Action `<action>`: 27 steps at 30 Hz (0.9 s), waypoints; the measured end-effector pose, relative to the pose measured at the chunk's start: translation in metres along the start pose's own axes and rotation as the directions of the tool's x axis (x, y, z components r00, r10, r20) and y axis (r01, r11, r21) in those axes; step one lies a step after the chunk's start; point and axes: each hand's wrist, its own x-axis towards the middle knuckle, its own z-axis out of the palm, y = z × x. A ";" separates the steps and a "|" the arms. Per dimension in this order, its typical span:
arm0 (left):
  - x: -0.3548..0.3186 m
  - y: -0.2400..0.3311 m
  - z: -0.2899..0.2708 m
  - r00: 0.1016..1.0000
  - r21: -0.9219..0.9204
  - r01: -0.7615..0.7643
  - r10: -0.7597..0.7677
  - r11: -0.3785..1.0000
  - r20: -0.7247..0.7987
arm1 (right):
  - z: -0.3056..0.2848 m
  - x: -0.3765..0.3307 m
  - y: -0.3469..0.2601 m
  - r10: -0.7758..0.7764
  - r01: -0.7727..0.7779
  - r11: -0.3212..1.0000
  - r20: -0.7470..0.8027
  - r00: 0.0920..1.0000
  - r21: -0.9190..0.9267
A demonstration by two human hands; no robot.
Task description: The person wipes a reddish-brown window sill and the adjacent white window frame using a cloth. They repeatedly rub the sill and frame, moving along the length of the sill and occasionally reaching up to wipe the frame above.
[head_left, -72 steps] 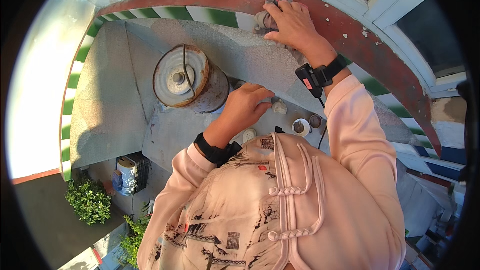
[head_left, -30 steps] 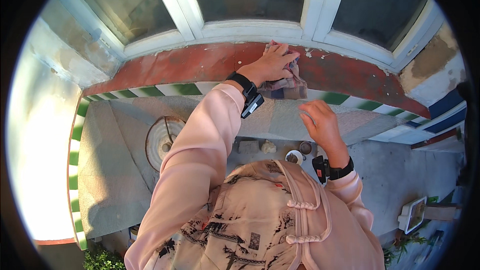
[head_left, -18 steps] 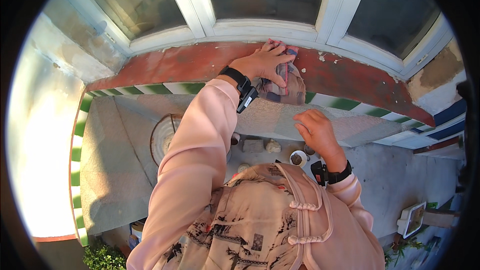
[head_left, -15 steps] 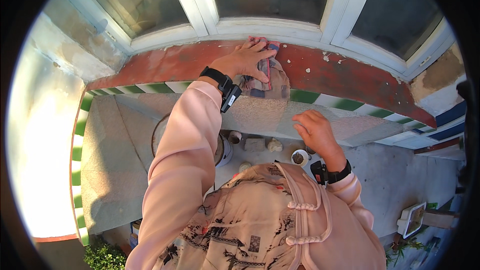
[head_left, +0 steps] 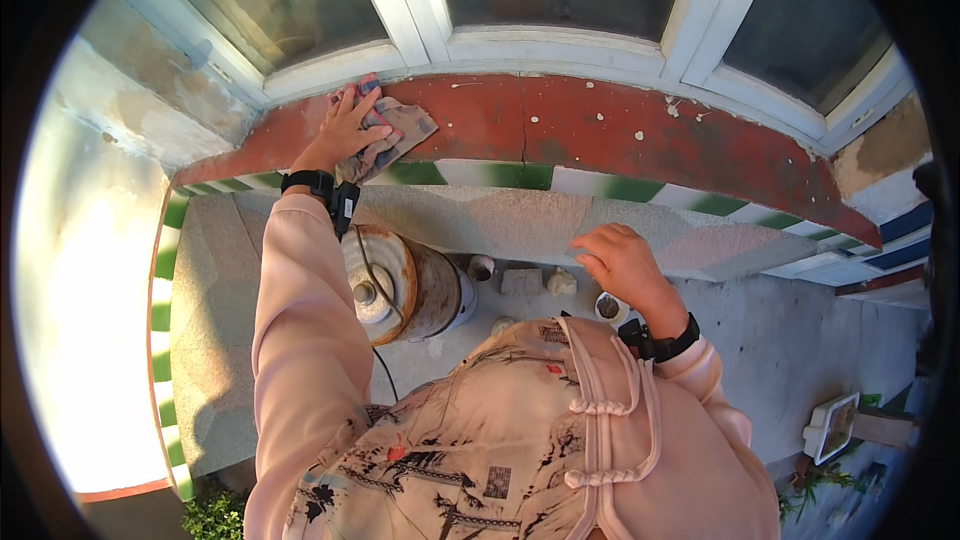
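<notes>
Head view: my left hand [head_left: 345, 130] lies flat, fingers spread, pressing a grey rag [head_left: 395, 130] onto the left end of the red window sill [head_left: 620, 130]; my right hand [head_left: 622, 262] rests open and empty on the grey ledge [head_left: 500, 225] below. Risk noted: I lean out over a drop, so a slip of either hand could cost my balance, or send the rag onto the rusty drum [head_left: 400, 285] beneath.
</notes>
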 end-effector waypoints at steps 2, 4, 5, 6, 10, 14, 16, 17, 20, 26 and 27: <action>0.000 0.003 0.006 0.999 0.015 -0.018 0.019 1.000 -0.041 | -0.002 -0.004 0.002 0.019 -0.019 1.000 0.011 1.000 -0.009; -0.004 0.016 0.009 0.998 0.049 -0.038 0.041 0.998 -0.054 | -0.005 -0.010 0.003 0.049 -0.048 0.999 0.031 0.998 -0.014; -0.008 0.026 0.010 0.996 0.051 -0.063 0.065 0.997 -0.053 | -0.005 -0.012 0.004 0.039 -0.039 0.999 0.032 0.999 -0.013; -0.011 0.039 0.011 0.995 0.051 -0.086 0.089 0.995 -0.053 | -0.006 -0.013 0.005 0.032 -0.031 0.999 0.035 0.999 -0.010; -0.023 0.122 0.023 0.956 0.086 -0.246 0.257 0.965 -0.140 | -0.006 -0.018 0.007 0.002 -0.004 1.000 0.053 0.999 0.029; -0.030 0.234 0.038 0.893 0.035 -0.417 0.416 0.908 -0.170 | -0.011 -0.025 0.007 -0.046 0.043 0.998 0.057 0.997 0.053; -0.032 0.282 0.045 0.871 0.061 -0.444 0.447 0.894 -0.204 | -0.017 -0.030 0.008 -0.052 0.049 0.998 0.074 0.996 0.037; -0.032 0.297 0.046 0.851 0.068 -0.483 0.486 0.873 -0.198 | -0.020 -0.034 0.008 -0.042 0.039 0.999 0.085 0.995 0.032; -0.034 0.312 0.043 0.774 0.099 -0.587 0.593 0.804 -0.222 | -0.028 -0.044 0.010 -0.014 0.011 1.000 0.110 0.994 0.021; -0.034 0.290 0.033 0.720 0.146 -0.655 0.671 0.741 -0.179 | -0.022 -0.044 0.008 -0.010 0.005 0.999 0.125 0.992 0.040; -0.035 0.284 0.033 0.725 0.150 -0.647 0.664 0.748 -0.185 | -0.021 -0.042 0.008 -0.016 0.011 0.999 0.135 0.991 0.039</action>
